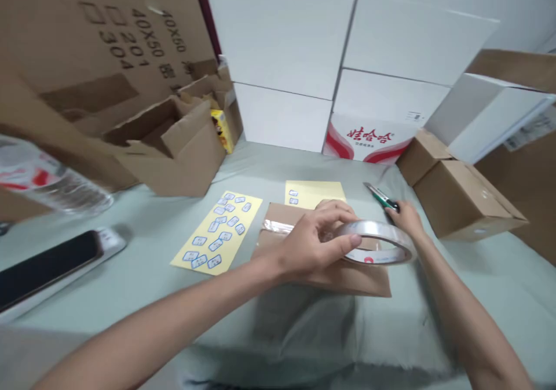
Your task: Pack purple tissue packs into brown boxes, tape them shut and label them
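My left hand (pixel 319 239) grips a roll of clear tape (pixel 403 244) by its left side, thumb at the front. The roll is over a small brown cardboard box (pixel 278 239), and a shiny strip of tape runs across the left part of the box top. To the right, my right hand (pixel 407 219) has its fingers closed around the black end of a green utility knife (pixel 382 197), which lies at the tabletop and points away to the left. Part of the box is hidden behind my left hand and the roll.
Left of the box lies a yellow sheet of labels (pixel 230 228); another yellow sheet (pixel 313 190) is behind it. Cardboard boxes stand left (pixel 186 164) and right (pixel 464 199). A white carton (pixel 369 135) is at the back. A phone (pixel 47 262) and plastic bottle (pixel 73 190) are left.
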A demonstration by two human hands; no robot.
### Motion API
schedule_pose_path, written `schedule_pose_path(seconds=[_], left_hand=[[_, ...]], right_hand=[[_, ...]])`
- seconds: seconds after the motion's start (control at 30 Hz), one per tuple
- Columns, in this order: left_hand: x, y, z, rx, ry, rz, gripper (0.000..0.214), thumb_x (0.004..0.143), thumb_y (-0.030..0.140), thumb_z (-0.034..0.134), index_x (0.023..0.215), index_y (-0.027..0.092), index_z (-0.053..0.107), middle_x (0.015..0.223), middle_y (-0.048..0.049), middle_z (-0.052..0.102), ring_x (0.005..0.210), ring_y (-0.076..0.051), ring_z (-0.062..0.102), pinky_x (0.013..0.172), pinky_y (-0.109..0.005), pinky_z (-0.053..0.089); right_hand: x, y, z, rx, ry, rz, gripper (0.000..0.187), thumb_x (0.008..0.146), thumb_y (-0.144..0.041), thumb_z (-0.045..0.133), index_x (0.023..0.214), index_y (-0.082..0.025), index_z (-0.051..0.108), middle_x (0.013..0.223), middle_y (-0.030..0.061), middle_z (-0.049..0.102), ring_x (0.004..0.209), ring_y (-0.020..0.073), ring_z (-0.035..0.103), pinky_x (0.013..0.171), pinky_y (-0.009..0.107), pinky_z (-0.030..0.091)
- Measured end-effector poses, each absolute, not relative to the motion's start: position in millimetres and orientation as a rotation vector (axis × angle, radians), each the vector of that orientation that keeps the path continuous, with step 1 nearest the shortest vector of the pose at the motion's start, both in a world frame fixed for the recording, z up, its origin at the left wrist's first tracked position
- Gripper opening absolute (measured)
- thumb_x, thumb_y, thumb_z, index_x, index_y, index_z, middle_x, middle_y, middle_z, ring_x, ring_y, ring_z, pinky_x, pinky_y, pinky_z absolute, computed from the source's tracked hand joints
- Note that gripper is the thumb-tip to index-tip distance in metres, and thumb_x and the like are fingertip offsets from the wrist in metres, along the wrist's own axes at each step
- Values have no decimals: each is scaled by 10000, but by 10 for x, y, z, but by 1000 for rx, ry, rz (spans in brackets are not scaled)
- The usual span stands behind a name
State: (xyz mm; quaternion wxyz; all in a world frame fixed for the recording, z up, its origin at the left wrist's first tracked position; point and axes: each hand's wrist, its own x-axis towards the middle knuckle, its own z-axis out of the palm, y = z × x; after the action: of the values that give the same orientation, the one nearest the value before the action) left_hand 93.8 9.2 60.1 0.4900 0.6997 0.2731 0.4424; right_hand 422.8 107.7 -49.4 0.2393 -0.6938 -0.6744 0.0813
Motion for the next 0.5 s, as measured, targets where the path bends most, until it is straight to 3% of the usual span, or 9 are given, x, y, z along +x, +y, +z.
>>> schedule_pose_path(seconds=[0.17, 0.3, 0.5], left_hand=[[915, 86, 601, 1883, 706, 1212, 150, 776, 295, 707, 903, 223, 744, 1176, -95, 617, 1292, -279, 426, 1135, -461, 305], [926, 72, 617, 1958, 696, 1208, 165, 758, 305, 780, 905, 231, 777, 1282, -88, 586, 1411, -296, 286, 1202, -470, 182], [925, 65, 601, 1921, 720, 1198, 192, 761, 337, 794, 929, 245, 790, 1313, -68, 570, 1438, -310, 238, 1214, -471, 167]], right_hand=[[4200, 945, 73, -1534, -2080, 343, 424, 906, -515, 530, 1186, -201, 572, 1158, 125, 611, 1090, 304, 589, 949, 480, 474], [3859, 820, 557, -1240, -2377, 580, 346, 914, -442, 549, 1230, -299, 550, 1204, 60, 588, 1096, 265, 581, 915, 408, 495], [3506, 938, 867, -1053, -2710, 747, 266, 958, -303, 487, 1205, -291, 583, 1143, 68, 578, 1085, 250, 560, 910, 429, 491]])
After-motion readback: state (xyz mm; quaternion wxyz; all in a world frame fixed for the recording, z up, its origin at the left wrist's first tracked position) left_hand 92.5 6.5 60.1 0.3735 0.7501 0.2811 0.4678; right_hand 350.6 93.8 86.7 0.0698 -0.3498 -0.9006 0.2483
